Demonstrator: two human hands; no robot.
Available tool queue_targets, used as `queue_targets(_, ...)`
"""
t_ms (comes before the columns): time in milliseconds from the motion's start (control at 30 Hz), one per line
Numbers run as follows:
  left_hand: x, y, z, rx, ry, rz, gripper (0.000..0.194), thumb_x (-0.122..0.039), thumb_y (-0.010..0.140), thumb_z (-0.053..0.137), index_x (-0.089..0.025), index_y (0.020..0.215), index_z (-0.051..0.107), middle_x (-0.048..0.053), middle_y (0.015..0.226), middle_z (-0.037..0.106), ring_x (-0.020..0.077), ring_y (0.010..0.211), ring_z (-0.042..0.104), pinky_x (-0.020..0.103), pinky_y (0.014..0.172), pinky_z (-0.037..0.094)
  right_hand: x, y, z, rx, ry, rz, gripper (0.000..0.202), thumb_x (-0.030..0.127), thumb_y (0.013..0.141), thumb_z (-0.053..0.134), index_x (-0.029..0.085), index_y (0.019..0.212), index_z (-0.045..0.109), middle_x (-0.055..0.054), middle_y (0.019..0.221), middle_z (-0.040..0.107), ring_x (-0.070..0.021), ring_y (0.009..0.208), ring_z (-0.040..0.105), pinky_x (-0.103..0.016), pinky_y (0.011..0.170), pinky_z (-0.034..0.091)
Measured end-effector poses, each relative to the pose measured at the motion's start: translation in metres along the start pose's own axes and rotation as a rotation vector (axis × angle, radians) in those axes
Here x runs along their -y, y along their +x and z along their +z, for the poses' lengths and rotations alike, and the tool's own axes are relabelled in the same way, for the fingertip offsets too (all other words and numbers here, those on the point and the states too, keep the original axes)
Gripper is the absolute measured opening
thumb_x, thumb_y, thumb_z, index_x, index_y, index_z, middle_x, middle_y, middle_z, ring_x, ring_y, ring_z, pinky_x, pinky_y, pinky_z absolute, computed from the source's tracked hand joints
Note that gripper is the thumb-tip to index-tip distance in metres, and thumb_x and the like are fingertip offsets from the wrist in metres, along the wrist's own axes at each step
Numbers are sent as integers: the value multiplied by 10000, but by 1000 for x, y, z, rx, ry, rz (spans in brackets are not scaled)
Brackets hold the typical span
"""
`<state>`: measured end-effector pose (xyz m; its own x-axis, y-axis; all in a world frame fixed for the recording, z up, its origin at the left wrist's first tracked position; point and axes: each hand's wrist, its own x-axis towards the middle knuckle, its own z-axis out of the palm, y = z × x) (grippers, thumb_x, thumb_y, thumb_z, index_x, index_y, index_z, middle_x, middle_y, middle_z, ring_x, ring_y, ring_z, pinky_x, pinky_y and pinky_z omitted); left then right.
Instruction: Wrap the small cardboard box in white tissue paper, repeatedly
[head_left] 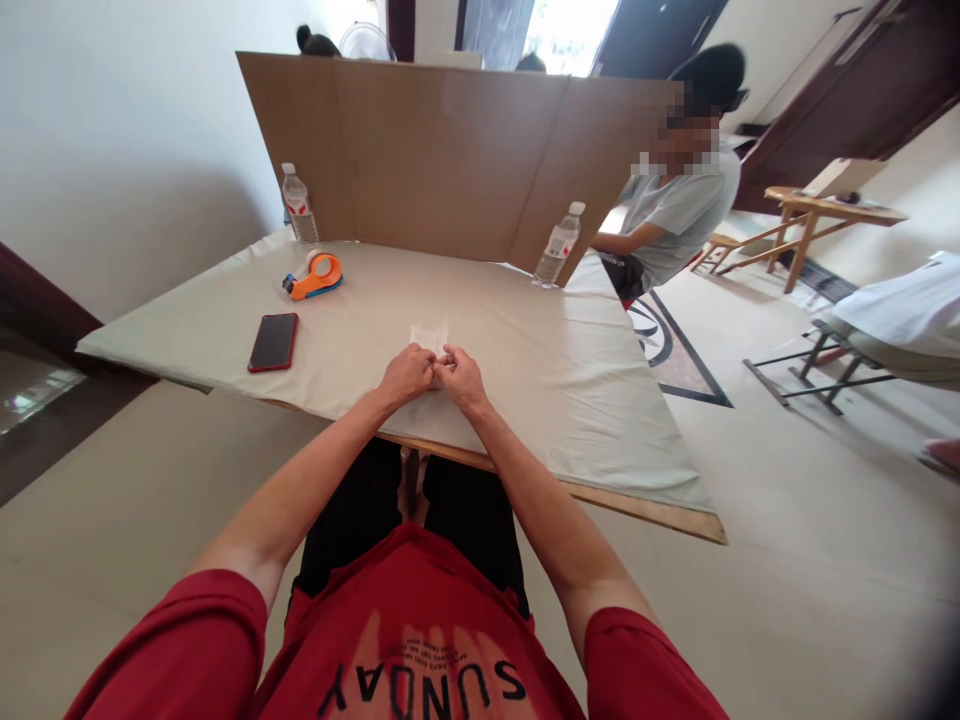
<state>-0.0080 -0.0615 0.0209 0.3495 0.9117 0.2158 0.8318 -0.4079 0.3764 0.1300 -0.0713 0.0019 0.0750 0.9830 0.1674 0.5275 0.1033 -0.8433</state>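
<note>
A small, thin white sheet (429,334), perhaps tissue or plastic film, lies near the front middle of the table. My left hand (408,373) is closed at its near edge, fingertips pinched together. Close beside it my right hand (462,380) pinches the same edge, and the fingertips of both hands nearly touch. The fingers hide the near part of the sheet. Left of my hands lies a dark phone (273,342) with a red edge. Beyond the phone stands an orange tape dispenser (315,277) with blue parts.
A brown cardboard panel (442,160) stands across the back of the cloth-covered table (600,400). Water bottles stand before it at the left (300,207) and right (559,246). A person (679,210) in a light shirt sits beyond the right corner.
</note>
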Motion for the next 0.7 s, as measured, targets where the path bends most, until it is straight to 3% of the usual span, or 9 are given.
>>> queue_targets(200, 8, -2, 0, -2, -63, 49, 293, -162, 866, 572, -159, 1090, 761, 98, 1017, 732, 218, 1016, 654, 316, 961, 520, -4, -16, 4, -42, 80, 7, 575, 302, 824, 599, 143, 1373, 539, -100, 1205, 694, -127, 749, 648, -287, 804, 563)
queue_targets(400, 9, -6, 5, -44, -82, 5, 275, -221, 898, 594, -180, 1112, 761, 106, 1132, 679, 205, 1009, 651, 316, 944, 532, -10, -21, 8, -129, 199, 63, 560, 343, 787, 646, 121, 1294, 556, -90, 1127, 669, -127, 751, 631, -283, 804, 557)
queue_targets(533, 8, -8, 6, -86, -75, -50, 275, -262, 912, 606, -167, 1123, 757, 151, 1249, 599, 238, 1067, 638, 339, 925, 537, -15, -22, 11, -148, 192, 87, 404, 355, 816, 596, 144, 1160, 609, -75, 1045, 700, -155, 831, 654, -293, 843, 553)
queue_targets(700, 9, -4, 5, -59, -97, -33, 271, -254, 894, 622, -155, 1104, 761, 138, 1133, 636, 218, 965, 637, 336, 931, 527, -14, -22, 9, -138, 120, 58, 253, 362, 840, 567, 174, 977, 667, -55, 974, 733, -168, 821, 655, -294, 836, 542)
